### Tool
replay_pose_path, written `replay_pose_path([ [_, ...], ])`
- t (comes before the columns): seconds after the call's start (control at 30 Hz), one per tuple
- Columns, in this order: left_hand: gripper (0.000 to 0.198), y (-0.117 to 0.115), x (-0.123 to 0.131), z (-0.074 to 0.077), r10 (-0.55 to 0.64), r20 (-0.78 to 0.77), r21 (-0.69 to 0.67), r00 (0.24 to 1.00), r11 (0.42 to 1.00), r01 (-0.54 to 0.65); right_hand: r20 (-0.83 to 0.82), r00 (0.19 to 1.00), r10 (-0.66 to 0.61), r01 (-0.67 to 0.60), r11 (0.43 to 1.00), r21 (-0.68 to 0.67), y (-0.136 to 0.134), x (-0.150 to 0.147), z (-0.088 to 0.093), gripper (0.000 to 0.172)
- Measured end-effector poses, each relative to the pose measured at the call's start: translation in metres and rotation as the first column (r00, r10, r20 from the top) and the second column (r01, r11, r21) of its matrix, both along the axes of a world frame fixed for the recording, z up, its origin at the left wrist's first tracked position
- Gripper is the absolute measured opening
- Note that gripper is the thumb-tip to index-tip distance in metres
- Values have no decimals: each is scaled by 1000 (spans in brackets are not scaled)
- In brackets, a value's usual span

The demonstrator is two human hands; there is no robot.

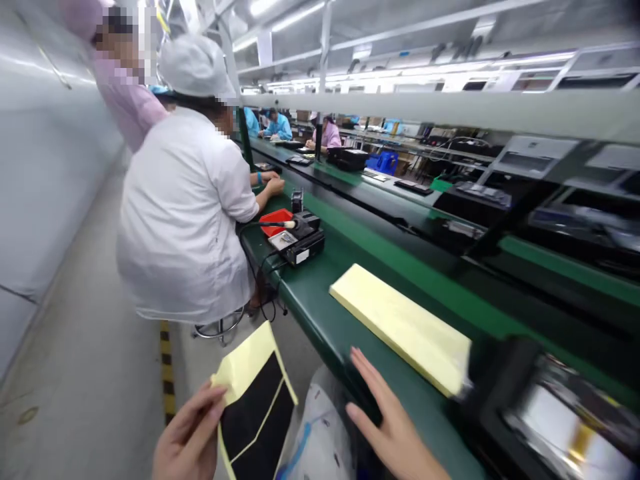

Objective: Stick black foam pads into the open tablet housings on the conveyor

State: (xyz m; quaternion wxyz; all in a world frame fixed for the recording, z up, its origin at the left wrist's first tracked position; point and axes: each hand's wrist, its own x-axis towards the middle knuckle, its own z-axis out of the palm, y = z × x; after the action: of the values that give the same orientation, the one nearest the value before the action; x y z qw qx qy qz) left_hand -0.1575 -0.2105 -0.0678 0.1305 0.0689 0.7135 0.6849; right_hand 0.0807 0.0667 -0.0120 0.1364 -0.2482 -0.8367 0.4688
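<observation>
So the main thing here is a yellow backing sheet [245, 363] with black pads [255, 420] stuck on it. There are two dark pieces split by a thin yellow line, with a bare yellow strip above them. My left hand [187, 437] has it pinched at the left edge, fingers closed on it, and it's hanging out past the bench edge over the aisle, just beside a white plastic bag [320, 433].

My right hand [395, 427] is empty and open wide, fingers spread, right at the edge of the green bench [310, 313]. Can't tell if it's actually touching. Just past those fingers, a yellow stack [400, 327] lies on the bench, and a blurry black fixture [555, 407] sits to the right of it.

Further up the bench, there's a soldering station [295, 243] and a red tray [275, 221], with a co-worker in white [180, 207] sitting beside them.
</observation>
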Motion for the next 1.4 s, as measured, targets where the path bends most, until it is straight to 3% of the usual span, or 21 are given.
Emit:
replay_pose_path([
  [0.07, 43, 42, 31, 62, -44, 27, 174, 999, 984, 38, -234, 968, -89, 16, 954, -299, -8, -1, 36, 78],
  [0.13, 47, 89, 60, 107, -199, -4, 243, 980, 950, 194, -377, 911, -166, -90, 814, -574, -10, 10, 65, 80],
  [0.2, 48, 132, 85, 134, -312, -80, 259, 947, 911, 322, -415, 874, -252, -130, 702, -700, -9, 34, 86, 68],
  [0.3, 38, 180, 114, 147, -462, -308, 123, 832, 848, 516, -438, 781, -445, -28, 675, -737, -7, 83, 98, 45],
  [0.37, 28, 203, 130, 151, -513, -560, -61, 651, 809, 584, -443, 703, -556, 97, 692, -716, -7, 114, 98, 42],
  [0.47, 32, 229, 156, 161, -469, -863, -300, 188, 775, 556, -442, 611, -656, 261, 695, -670, -5, 148, 95, 44],
  [0.53, 40, 245, 175, 168, -406, -909, -390, -94, 749, 536, -433, 578, -692, 336, 685, -646, -3, 164, 93, 44],
  [0.6, 46, 261, 194, 175, -358, -889, -458, -286, 705, 542, -411, 578, -706, 392, 681, -619, 0, 174, 91, 42],
  [0.67, 44, 277, 213, 179, -327, -868, -494, -374, 651, 576, -385, 587, -712, 442, 680, -584, 1, 182, 90, 38],
  [0.73, 35, 294, 228, 180, -320, -869, -495, -378, 584, 643, -371, 592, -716, 501, 687, -527, 1, 188, 90, 33],
  [0.9, 24, 317, 248, 172, -426, -866, -427, -264, 352, 833, -342, 650, -679, 625, 733, -267, -3, 203, 102, 24],
  [1.03, 20, 316, 249, 160, -472, -851, -358, -228, 204, 911, -319, 681, -659, 611, 752, -247, -6, 212, 112, 32],
  [1.13, 17, 309, 246, 154, -483, -848, -332, -217, 166, 928, -276, 674, -686, 626, 728, -280, -10, 207, 116, 33],
  [1.23, 12, 299, 240, 150, -494, -846, -313, -202, 152, 938, -233, 679, -696, 659, 718, -224, -14, 197, 119, 36],
  [1.4, 11, 278, 228, 144, -487, -856, -288, -172, 173, 942, -214, 715, -665, 620, 745, -245, -20, 182, 115, 46],
])
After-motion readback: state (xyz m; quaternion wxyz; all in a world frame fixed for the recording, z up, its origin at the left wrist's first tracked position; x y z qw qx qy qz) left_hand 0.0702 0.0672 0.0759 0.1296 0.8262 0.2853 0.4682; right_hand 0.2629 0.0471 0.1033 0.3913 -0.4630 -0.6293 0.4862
